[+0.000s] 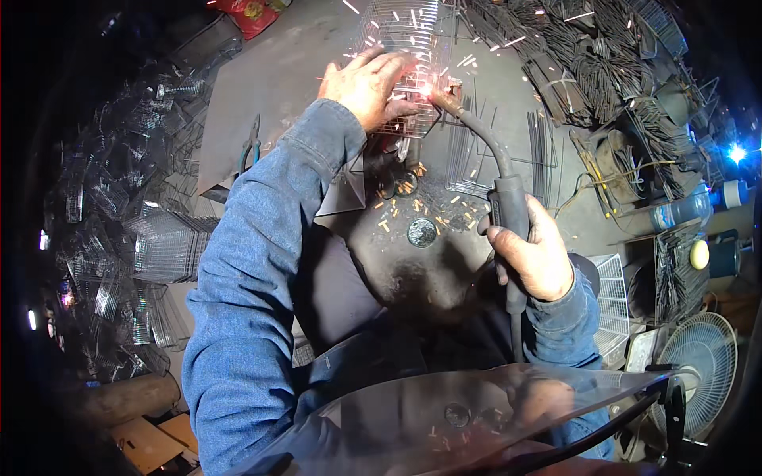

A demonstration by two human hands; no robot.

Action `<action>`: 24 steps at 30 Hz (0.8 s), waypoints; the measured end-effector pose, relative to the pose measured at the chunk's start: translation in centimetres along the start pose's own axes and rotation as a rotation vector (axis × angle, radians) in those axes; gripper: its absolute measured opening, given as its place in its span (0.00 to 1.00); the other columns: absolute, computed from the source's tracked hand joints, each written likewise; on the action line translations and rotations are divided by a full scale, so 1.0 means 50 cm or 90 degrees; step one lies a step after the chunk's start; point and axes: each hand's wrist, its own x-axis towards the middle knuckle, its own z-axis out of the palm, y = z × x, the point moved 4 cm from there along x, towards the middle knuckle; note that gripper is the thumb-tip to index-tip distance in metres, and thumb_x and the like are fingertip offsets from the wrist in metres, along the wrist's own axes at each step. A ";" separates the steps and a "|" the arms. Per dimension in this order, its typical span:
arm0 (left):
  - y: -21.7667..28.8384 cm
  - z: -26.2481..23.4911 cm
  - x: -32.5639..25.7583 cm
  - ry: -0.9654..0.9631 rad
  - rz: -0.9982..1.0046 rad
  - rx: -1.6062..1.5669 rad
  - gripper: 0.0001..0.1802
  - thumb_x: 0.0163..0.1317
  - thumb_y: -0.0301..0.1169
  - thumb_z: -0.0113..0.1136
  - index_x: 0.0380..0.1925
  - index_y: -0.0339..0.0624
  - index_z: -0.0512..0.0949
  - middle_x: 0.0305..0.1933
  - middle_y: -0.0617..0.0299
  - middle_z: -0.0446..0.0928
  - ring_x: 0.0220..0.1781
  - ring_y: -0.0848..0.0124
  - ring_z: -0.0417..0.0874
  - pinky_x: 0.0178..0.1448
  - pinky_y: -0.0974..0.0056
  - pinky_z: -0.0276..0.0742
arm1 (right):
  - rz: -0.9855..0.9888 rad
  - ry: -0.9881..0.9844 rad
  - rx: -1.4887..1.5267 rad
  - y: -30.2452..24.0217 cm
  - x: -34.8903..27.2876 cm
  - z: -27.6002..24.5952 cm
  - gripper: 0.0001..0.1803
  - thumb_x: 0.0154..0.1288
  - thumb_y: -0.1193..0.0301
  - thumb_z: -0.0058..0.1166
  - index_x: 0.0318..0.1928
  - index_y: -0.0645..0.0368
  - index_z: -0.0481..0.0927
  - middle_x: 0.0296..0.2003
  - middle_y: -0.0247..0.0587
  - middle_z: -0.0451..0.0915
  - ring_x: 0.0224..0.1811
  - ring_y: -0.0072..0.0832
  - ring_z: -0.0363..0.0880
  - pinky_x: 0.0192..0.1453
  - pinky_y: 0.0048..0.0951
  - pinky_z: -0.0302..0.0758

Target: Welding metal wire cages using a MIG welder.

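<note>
Holding a welding torch [512,208] in closed right hand [544,252], wire grid [406,30] in half-curled left hand [365,86], printed red bag [248,16] beyond

Sparks [468,60] fly at upper centre! The left hand [367,89] holds a wire basket [406,28] there, while the right hand [541,258], right of centre, grips the welding torch [512,205], its tip glowing at the wires. Pliers [248,151] lie upper left; a round fan [700,361] sits lower right.
</note>
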 end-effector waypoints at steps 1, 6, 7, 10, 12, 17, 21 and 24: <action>0.000 0.000 0.001 0.001 0.001 0.008 0.38 0.51 0.60 0.57 0.61 0.62 0.64 0.67 0.74 0.62 0.69 0.66 0.59 0.57 0.38 0.65 | 0.011 0.002 -0.006 0.002 0.003 -0.002 0.16 0.60 0.73 0.52 0.48 0.65 0.68 0.28 0.35 0.73 0.16 0.17 0.68 0.18 0.20 0.67; -0.003 -0.002 0.000 0.029 0.013 -0.014 0.37 0.48 0.59 0.61 0.58 0.61 0.67 0.64 0.72 0.66 0.68 0.63 0.62 0.58 0.43 0.66 | -0.024 0.043 0.085 0.008 -0.006 -0.029 0.17 0.58 0.73 0.53 0.47 0.67 0.69 0.36 0.40 0.77 0.18 0.17 0.70 0.19 0.19 0.69; -0.007 0.002 -0.001 0.025 0.013 -0.014 0.37 0.48 0.59 0.61 0.58 0.61 0.67 0.64 0.72 0.66 0.68 0.63 0.62 0.58 0.43 0.66 | -0.060 0.065 0.122 0.011 -0.010 -0.037 0.17 0.58 0.73 0.53 0.47 0.67 0.69 0.36 0.42 0.77 0.17 0.18 0.69 0.19 0.19 0.69; -0.008 0.007 0.004 0.043 0.022 -0.006 0.37 0.48 0.63 0.57 0.59 0.66 0.67 0.66 0.76 0.64 0.69 0.67 0.61 0.55 0.42 0.68 | -0.120 0.160 0.220 0.029 -0.022 -0.053 0.16 0.58 0.72 0.51 0.46 0.67 0.69 0.29 0.42 0.76 0.15 0.20 0.68 0.17 0.20 0.68; -0.002 0.007 0.007 0.045 0.024 -0.009 0.37 0.48 0.63 0.57 0.59 0.66 0.67 0.66 0.76 0.64 0.69 0.67 0.61 0.55 0.42 0.68 | -0.126 0.165 0.248 0.032 -0.024 -0.047 0.14 0.58 0.73 0.50 0.44 0.67 0.70 0.26 0.38 0.74 0.14 0.20 0.67 0.16 0.21 0.67; -0.018 0.013 0.000 0.045 0.023 -0.013 0.37 0.48 0.61 0.59 0.59 0.65 0.67 0.66 0.76 0.64 0.69 0.66 0.61 0.57 0.40 0.66 | 0.024 0.021 0.150 0.058 0.002 -0.018 0.10 0.59 0.74 0.48 0.41 0.63 0.70 0.29 0.38 0.74 0.15 0.20 0.68 0.18 0.22 0.67; -0.005 0.006 0.007 0.051 0.017 -0.015 0.37 0.47 0.61 0.60 0.58 0.65 0.68 0.65 0.76 0.64 0.69 0.66 0.61 0.57 0.42 0.66 | 0.019 0.029 0.156 0.051 -0.014 -0.029 0.10 0.58 0.74 0.48 0.41 0.63 0.70 0.32 0.40 0.75 0.16 0.21 0.68 0.18 0.22 0.67; -0.011 0.007 0.005 0.041 0.012 -0.011 0.37 0.47 0.60 0.61 0.58 0.65 0.67 0.65 0.76 0.65 0.69 0.66 0.61 0.56 0.42 0.67 | 0.023 0.025 0.148 0.058 -0.010 -0.027 0.13 0.57 0.75 0.48 0.44 0.64 0.69 0.33 0.42 0.76 0.14 0.21 0.69 0.17 0.22 0.67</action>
